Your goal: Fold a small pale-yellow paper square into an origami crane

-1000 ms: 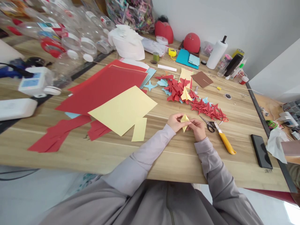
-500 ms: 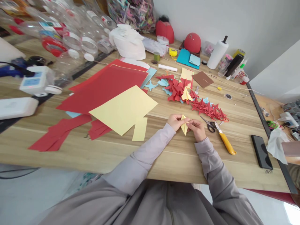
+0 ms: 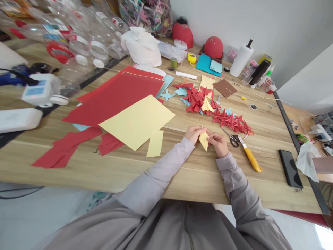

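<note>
Yellow folded paper, tip toward torso, long axis slanting

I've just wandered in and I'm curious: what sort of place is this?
Probably a paper-craft workspace, though whether home or workshop I can't tell: the wooden table holds red folded shapes and scissors, and the left hand and right hand grip folded yellow paper.
</note>
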`<state>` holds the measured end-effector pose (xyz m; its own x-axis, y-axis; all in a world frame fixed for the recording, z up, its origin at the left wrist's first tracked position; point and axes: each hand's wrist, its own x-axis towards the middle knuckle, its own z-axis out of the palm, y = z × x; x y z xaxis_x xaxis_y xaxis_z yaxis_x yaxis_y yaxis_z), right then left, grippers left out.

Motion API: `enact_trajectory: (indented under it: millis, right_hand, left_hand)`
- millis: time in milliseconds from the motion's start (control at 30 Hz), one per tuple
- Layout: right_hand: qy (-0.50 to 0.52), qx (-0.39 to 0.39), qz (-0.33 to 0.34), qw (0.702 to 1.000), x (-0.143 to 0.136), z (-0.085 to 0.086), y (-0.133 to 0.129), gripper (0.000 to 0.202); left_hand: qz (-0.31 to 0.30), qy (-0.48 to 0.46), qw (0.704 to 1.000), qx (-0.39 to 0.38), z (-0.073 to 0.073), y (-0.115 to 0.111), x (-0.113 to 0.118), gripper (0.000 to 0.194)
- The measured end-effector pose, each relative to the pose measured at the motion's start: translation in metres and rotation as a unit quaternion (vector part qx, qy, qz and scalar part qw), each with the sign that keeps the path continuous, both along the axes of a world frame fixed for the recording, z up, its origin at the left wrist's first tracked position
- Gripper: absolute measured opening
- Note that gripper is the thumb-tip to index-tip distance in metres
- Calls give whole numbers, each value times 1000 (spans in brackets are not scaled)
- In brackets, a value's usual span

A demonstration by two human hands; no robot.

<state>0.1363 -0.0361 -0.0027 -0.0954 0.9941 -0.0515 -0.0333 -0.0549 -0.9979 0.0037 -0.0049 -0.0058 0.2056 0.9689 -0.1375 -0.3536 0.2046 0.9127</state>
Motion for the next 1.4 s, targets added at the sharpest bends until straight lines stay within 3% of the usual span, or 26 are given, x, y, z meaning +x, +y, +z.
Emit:
enact_trajectory:
  millis: [233,533,700,800,1000,1400]
  right_hand:
    - [-1,2,4,1000,1,-1,0,16]
    - [0,-2,-14,1000,0,1,0,15]
    - [-3,-1,-11,1000,0,3,0,18]
    - [2,4,-20,1000,1,0,0,18]
    - [59,-3,-54,997,4,-7,3,20]
    - [-51,2,29,998,-1,2,0,32]
  left_hand:
    - [9,2,1000,3,-2,0,0,25]
    - [52,-76,994,-54,4,4,-2,39]
    - [66,15,998,4,3,1,-1,32]
    - [78,13,997,7,3,0,0,32]
    - [18,29,999,40,4,-1,-1,32]
    - [68,70,988,117,-1,-1,1,21]
